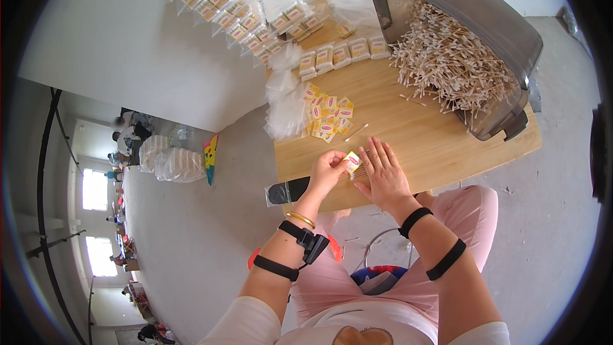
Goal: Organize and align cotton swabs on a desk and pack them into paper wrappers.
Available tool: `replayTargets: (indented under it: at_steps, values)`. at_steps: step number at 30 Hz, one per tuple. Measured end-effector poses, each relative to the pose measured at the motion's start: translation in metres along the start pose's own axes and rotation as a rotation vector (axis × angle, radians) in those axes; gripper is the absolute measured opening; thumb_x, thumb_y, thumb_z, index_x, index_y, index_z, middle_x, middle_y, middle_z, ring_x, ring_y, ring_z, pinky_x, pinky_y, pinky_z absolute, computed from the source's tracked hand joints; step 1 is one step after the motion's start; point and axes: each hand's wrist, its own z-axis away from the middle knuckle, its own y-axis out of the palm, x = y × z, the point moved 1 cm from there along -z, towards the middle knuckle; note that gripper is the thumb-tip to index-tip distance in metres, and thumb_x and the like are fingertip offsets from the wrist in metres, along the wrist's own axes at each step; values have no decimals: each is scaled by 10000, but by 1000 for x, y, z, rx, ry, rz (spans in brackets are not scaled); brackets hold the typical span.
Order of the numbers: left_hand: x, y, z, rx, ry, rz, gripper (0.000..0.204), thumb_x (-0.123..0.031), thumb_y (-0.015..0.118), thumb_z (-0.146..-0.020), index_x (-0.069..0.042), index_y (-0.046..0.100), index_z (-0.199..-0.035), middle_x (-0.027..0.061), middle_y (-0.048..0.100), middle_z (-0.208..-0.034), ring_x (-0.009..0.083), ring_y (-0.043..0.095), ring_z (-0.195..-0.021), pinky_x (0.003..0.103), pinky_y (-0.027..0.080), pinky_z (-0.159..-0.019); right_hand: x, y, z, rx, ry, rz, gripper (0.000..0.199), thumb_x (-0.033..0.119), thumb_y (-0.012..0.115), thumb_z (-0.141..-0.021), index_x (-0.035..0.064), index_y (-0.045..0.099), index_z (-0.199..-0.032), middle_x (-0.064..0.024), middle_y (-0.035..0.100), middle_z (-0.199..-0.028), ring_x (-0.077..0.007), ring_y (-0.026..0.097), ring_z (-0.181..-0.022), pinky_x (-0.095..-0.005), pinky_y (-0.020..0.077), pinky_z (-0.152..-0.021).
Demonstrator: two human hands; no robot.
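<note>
Pinching yellow-white card (352, 162), left hand (326, 171); right hand (386, 180) spread flat over wooden table (378, 99); grey floor (191, 243), pale wall (121, 38).

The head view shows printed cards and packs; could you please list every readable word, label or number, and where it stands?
None is legible.
Card in the left hand: print too small to read.
Loose cards: print too small.
Packs in a row: print too small.
Bagged packs: print too small and blurred.
</note>
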Motion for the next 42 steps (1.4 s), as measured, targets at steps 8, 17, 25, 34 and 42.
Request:
replayTargets:
  at_steps: [8,17,25,34,42]
  values:
    - [4,3,-10,-9,100,-50,237,-36,770,-899,-25,654,-1105,63,713,-830,118,672,-746,269,545,-687,-1,1,0,8,0,-19,881,588,497,-989,2,272,-1606,-215,218,-1687,-320,135,-1591,-457,86,-1305]
    - [-1,3,-15,46,180,-190,216,-66,806,-866,-26,674,-1032,15,655,-765,99,590,-691,268,512,-656,-2,2,1,-23,-7,-41,812,569,522,-983,88,326,-1608,-214,233,-1682,-328,154,-1586,-466,95,-1302]
    - [10,-40,12,-316,280,-238,210,-192,809,-881,-47,698,-986,45,706,-853,136,628,-706,302,531,-671,2,5,-1,-5,-1,-30,806,564,542,-976,102,342,-1605,-211,228,-1685,-326,152,-1587,-470,87,-1301]
    - [84,-137,91,-471,2,-427,183,-257,771,-907,-88,727,-963,50,750,-877,157,694,-775,326,557,-733,6,11,-2,1,24,-9,849,604,512,-980,100,288,-1625,-218,167,-1699,-337,107,-1593,-489,59,-1301]
    - [84,-117,91,-445,100,-759,235,-283,779,-865,-81,658,-871,98,685,-849,279,689,-819,401,552,-734,93,44,-28,98,-39,110,851,618,465,-996,104,247,-1638,-214,128,-1711,-333,70,-1601,-500,32,-1300]
